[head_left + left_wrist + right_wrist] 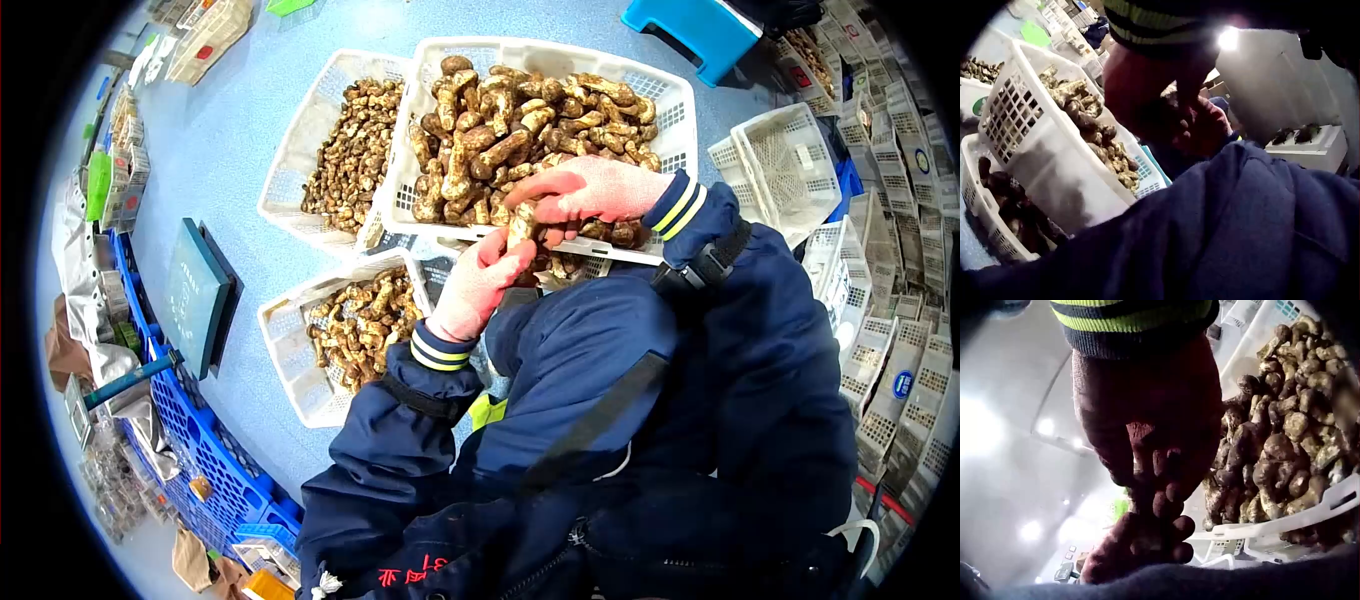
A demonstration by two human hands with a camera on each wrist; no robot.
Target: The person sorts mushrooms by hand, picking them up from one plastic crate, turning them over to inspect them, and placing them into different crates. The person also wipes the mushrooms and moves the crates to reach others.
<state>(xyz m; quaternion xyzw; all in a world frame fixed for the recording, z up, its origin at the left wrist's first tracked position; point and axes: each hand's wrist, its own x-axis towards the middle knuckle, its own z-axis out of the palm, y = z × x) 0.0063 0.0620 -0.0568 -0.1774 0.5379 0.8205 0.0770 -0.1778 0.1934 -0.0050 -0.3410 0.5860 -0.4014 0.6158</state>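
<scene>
Both hands wear pinkish-red gloves. A pale, brown-flecked mushroom (521, 226) is held between them at the near rim of a large white basket (683, 110). My left hand (475, 288) pinches it from the near left, thumb and fingers round its lower part. From the right, my right hand (600, 192) grips the same mushroom with curled fingers. A heap of thick-stemmed mushrooms (500, 140) fills the large basket just beyond the hands. In the right wrist view the fingers of both hands (1154, 494) meet closely, hiding most of the mushroom.
Left of the large basket stands a basket (285, 190) of small mushrooms. Nearer, another basket (290, 360) holds slender ones. A platform scale (195, 295) stands further left. A blue stool (695, 35) is at the back right, with stacked white baskets (790, 165) nearer.
</scene>
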